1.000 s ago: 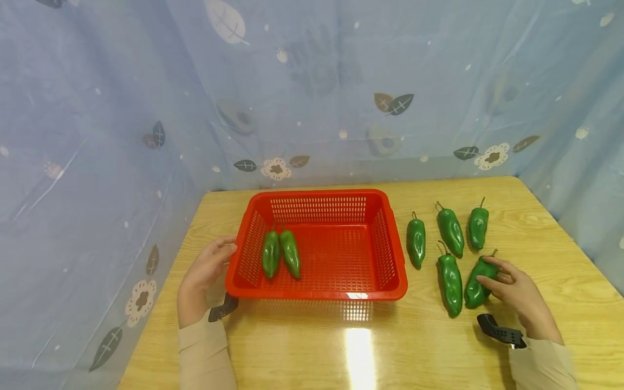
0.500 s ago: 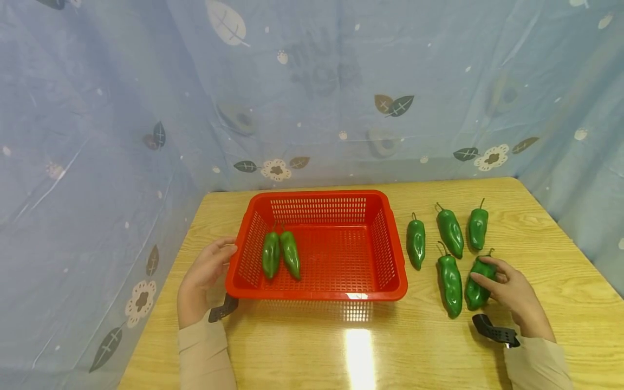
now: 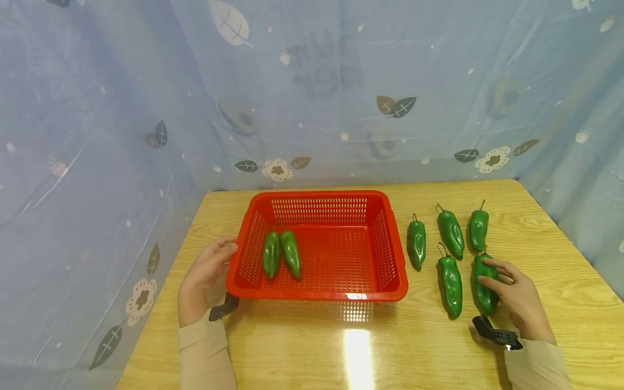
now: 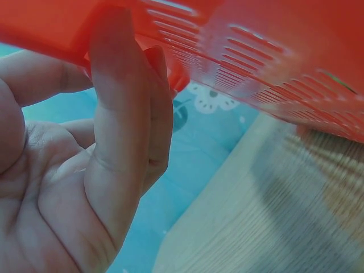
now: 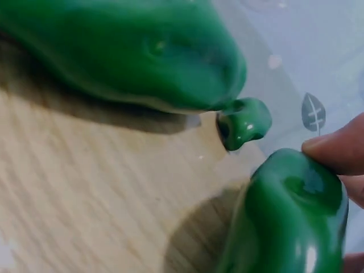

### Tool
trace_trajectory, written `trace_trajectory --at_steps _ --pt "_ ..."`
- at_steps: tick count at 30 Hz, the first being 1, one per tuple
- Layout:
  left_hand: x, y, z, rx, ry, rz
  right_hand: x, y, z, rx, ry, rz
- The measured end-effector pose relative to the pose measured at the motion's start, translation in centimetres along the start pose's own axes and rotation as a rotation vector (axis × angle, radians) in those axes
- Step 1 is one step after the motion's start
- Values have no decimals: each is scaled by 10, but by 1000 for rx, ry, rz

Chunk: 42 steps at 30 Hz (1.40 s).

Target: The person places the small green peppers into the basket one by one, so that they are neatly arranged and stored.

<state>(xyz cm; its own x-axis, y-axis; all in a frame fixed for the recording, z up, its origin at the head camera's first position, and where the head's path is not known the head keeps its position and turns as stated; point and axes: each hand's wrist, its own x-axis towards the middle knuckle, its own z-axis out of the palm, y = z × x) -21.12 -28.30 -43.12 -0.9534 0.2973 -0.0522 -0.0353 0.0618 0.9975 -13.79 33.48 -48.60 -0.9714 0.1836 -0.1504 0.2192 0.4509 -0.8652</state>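
In the head view my right hand grips a glossy dark-green pepper at the right of the table, thumb and fingers on its upper part. Up close in the right wrist view, the held pepper stands beside another green pepper, apart from it. My left hand holds the left rim of a red plastic basket; the left wrist view has its fingers hooked up under the rim. Two green peppers lie side by side inside the basket, at its left.
Several more green peppers lie on the wooden table between the basket and my right hand and behind it. A pale-blue patterned curtain hangs along the back and left sides.
The pepper in my right hand has turned, its stem end swinging left and its lower tip swinging right. My left hand and the basket have stayed put.
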Motion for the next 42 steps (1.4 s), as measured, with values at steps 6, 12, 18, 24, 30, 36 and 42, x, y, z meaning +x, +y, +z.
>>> trace_trajectory --at_steps 6,12,18,24,30,36,42 --pt "1 0 -1 -2 -10 9 -1 5 -8 154 -33 11" --pt "1 0 -1 -21 -17 19 -4 5 -16 578 -94 -57" --pt "0 1 -1 -34 -23 25 -12 -2 -22 699 -133 -39" --pt "0 1 -1 -8 -17 19 -15 -12 -21 780 -115 -113" --pt "0 1 -1 -10 -18 14 -11 -25 -14 823 -92 -257" --pt "1 0 -1 -11 -12 15 -11 -40 -9 781 -98 -311" --pt "1 -1 0 -6 0 8 -5 -64 -2 724 -108 -358"
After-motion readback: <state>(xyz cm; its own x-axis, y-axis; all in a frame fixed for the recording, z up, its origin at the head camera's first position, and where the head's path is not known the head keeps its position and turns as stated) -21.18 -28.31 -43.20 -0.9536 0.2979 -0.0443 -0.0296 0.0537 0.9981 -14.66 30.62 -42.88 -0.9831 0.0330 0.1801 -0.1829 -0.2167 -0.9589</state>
